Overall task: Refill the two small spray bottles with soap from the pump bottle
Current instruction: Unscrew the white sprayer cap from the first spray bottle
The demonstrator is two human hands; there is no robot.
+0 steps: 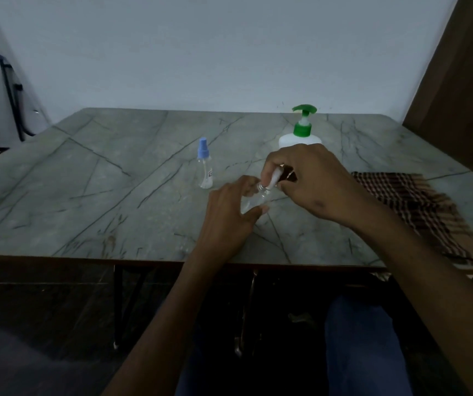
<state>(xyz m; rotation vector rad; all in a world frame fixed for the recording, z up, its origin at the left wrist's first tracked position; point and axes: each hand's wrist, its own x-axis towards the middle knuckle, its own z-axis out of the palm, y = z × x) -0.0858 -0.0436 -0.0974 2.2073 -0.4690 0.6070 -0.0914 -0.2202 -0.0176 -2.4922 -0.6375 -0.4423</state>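
Marble-patterned table against a pale wall carries a clear spray bottle near its front edge, gripped by the left hand. Right hand pinches its white spray top at the neck; whether seated is unclear. Blue-capped spray bottle stands left of it with open tabletop beyond, pump bottle behind, half hidden, checked cloth right.

We see a grey veined desk, a blue-capped clear bottle, a green-topped white pump bottle and a brown checked cloth.
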